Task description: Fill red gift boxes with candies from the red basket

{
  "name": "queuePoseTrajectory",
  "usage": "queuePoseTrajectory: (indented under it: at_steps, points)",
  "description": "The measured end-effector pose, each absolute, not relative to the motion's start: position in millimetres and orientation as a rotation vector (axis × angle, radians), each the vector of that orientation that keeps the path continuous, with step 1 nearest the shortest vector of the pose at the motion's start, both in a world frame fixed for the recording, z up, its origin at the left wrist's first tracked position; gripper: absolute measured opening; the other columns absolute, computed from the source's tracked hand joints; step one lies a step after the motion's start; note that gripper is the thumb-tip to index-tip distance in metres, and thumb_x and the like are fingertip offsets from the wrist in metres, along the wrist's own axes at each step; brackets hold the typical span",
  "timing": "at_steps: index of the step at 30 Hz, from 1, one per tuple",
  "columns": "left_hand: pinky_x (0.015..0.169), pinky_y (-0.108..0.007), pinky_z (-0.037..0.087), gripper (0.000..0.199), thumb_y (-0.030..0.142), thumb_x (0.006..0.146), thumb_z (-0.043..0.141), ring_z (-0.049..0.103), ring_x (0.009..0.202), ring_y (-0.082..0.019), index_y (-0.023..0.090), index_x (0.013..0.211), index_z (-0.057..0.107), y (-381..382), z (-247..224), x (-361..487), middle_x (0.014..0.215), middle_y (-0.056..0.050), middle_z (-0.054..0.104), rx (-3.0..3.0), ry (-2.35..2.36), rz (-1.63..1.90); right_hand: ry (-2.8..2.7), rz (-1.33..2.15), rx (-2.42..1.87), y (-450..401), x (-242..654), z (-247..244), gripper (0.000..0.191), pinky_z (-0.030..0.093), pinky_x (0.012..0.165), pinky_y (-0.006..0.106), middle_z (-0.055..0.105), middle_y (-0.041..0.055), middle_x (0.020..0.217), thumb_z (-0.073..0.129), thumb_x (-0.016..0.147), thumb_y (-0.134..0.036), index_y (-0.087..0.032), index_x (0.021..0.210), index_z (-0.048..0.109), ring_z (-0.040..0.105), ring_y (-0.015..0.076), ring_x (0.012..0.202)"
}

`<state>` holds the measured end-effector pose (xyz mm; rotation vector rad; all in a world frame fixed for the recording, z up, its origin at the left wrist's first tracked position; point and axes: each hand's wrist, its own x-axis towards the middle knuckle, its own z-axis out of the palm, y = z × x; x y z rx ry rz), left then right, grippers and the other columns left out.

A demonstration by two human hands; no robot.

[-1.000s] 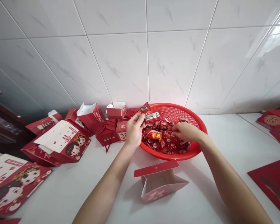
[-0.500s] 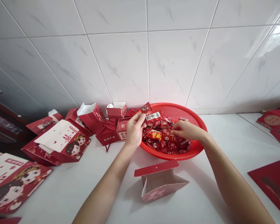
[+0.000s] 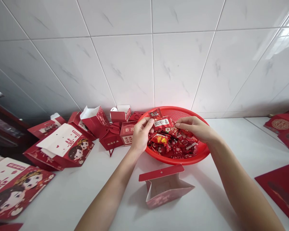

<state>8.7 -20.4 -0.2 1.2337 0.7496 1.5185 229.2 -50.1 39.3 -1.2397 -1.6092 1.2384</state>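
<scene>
A red oval basket (image 3: 178,159) holds many red-wrapped candies (image 3: 180,147), among them a red one with yellow lettering (image 3: 160,139). Over its left side my left hand (image 3: 141,133) pinches a small dark red packet (image 3: 155,113). A red packet with a white label (image 3: 162,122) lies close beside those fingertips. My right hand (image 3: 195,127) is closed on the edge of a red candy wrapper (image 3: 172,130) above the pile. In front of the basket an open red box (image 3: 168,187) stands with its flap raised and its inside showing; neither hand touches it.
Several red and white boxes (image 3: 93,120) crowd the left and the wall behind. A box with cartoon figures (image 3: 21,189) sits at the near left. Red bags (image 3: 283,125) and a flat red item (image 3: 281,189) lie at the right. The tiled wall (image 3: 125,64) borders the back.
My right hand has risen slightly from the pile, bringing up a red wrapper toward my left hand. The small packet in my left hand has shifted a little to the right and down.
</scene>
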Motion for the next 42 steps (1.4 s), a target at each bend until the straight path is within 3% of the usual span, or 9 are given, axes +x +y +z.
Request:
queuePoseTrajectory:
  at_steps: [6, 11, 17, 21, 27, 34, 42]
  points:
    - [0.054, -0.024, 0.042, 0.031, 0.050, 0.079, 0.082, 0.049, 0.055, -0.012, 0.020, 0.073, 0.073, -28.7, 4.8, 10.2, 0.064, 0.001, 0.056, 1.438, 0.753, 1.447, -1.475, 1.296, -1.091, -57.2, 223.8, 38.7, 0.038, 0.035, 0.047, 0.022, 0.058, -0.0051, 0.058, 0.079, 0.082, -0.053, -0.020, 0.087, 0.063, 0.050, 0.0089, 0.048]
    - [0.055, -0.025, 0.040, 0.032, 0.050, 0.084, 0.077, 0.047, 0.058, -0.014, 0.020, 0.075, 0.072, -41.9, 19.6, 8.2, 0.064, 0.001, 0.054, 1.556, 0.744, 1.380, -1.382, 1.254, -1.078, -75.8, 221.8, 52.1, 0.042, 0.030, 0.043, 0.020, 0.050, -0.0066, 0.060, 0.080, 0.082, -0.055, -0.019, 0.078, 0.058, 0.042, 0.0059, 0.046]
    - [0.070, -0.027, 0.045, 0.024, 0.040, 0.095, 0.066, 0.057, 0.075, -0.018, 0.020, 0.084, 0.073, -77.4, 57.6, -4.5, 0.079, -0.003, 0.066, 1.837, 0.688, 1.303, -1.334, 1.279, -0.947, -100.7, 222.9, 69.6, 0.044, 0.021, 0.042, 0.020, 0.038, -0.0075, 0.062, 0.090, 0.072, -0.048, -0.018, 0.072, 0.057, 0.028, 0.0047, 0.050]
    - [0.069, -0.027, 0.043, 0.017, 0.030, 0.094, 0.066, 0.054, 0.070, -0.017, 0.021, 0.080, 0.072, -101.4, 75.3, -14.3, 0.074, -0.002, 0.062, 2.027, 0.685, 1.319, -1.358, 1.328, -0.917, -115.6, 224.7, 70.1, 0.040, 0.016, 0.042, 0.022, 0.039, -0.0068, 0.062, 0.090, 0.072, -0.043, -0.018, 0.073, 0.059, 0.023, 0.0047, 0.050]
    - [0.063, -0.029, 0.042, 0.017, 0.024, 0.093, 0.065, 0.051, 0.063, -0.017, 0.023, 0.078, 0.074, -125.6, 92.7, -31.0, 0.071, -0.002, 0.062, 2.180, 0.738, 1.295, -1.453, 1.323, -0.954, -133.6, 224.8, 76.4, 0.034, 0.021, 0.043, 0.024, 0.045, -0.0065, 0.059, 0.089, 0.073, -0.041, -0.022, 0.086, 0.063, 0.032, 0.0077, 0.048]
    - [0.060, -0.028, 0.041, 0.017, 0.022, 0.091, 0.066, 0.055, 0.065, -0.018, 0.024, 0.078, 0.076, -138.0, 104.7, -53.5, 0.069, -0.003, 0.063, 2.377, 0.773, 1.105, -1.988, 0.997, -1.111, -144.7, 213.7, 83.1, 0.022, 0.038, 0.057, 0.028, 0.058, -0.0014, 0.072, 0.078, 0.080, -0.035, -0.022, 0.080, 0.060, 0.049, 0.0142, 0.064]
    - [0.056, -0.027, 0.040, 0.026, 0.021, 0.096, 0.057, 0.057, 0.060, -0.016, 0.024, 0.075, 0.071, -150.0, 109.1, -61.3, 0.070, -0.002, 0.065, 2.601, 0.770, 0.648, -2.270, 0.618, -1.406, -148.2, 208.6, 71.8, 0.010, 0.034, 0.057, 0.029, 0.059, -0.0007, 0.073, 0.062, 0.084, -0.027, -0.024, 0.083, 0.052, 0.047, 0.0162, 0.064]
